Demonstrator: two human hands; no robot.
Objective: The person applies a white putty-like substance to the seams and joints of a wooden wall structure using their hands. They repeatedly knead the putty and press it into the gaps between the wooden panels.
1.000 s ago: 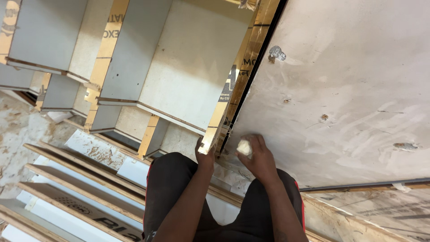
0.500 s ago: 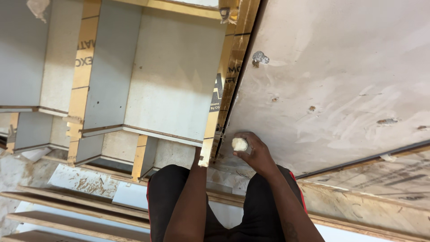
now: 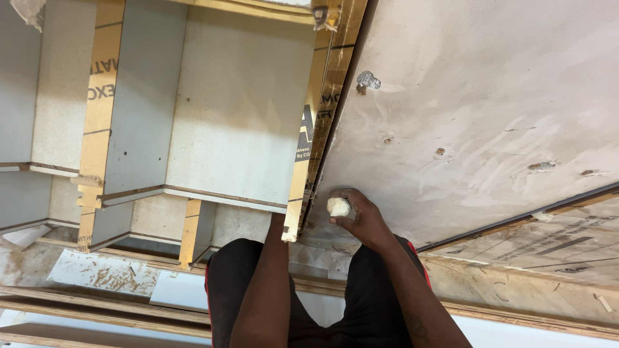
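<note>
Big white panel [image 3: 490,122] is lying open across the right, only small stuck bits on it, so a hand is passing freely there. Upright board edge [image 3: 322,129] is walling off its left side, and stacked cabinet boxes [image 3: 213,109] are crowding everything beyond.

dusty floor [image 3: 26,270], stacked plywood boards [image 3: 77,299], grey cabinet panels [image 3: 238,109].

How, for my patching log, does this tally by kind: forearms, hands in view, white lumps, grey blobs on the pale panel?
Forearms: 2, the left forearm and the right forearm
Hands in view: 1, the right hand; the left is hidden behind a board edge
White lumps: 1, the white lump in the right hand
Grey blobs: 1, the grey blob on the pale panel
Total: 5
</note>
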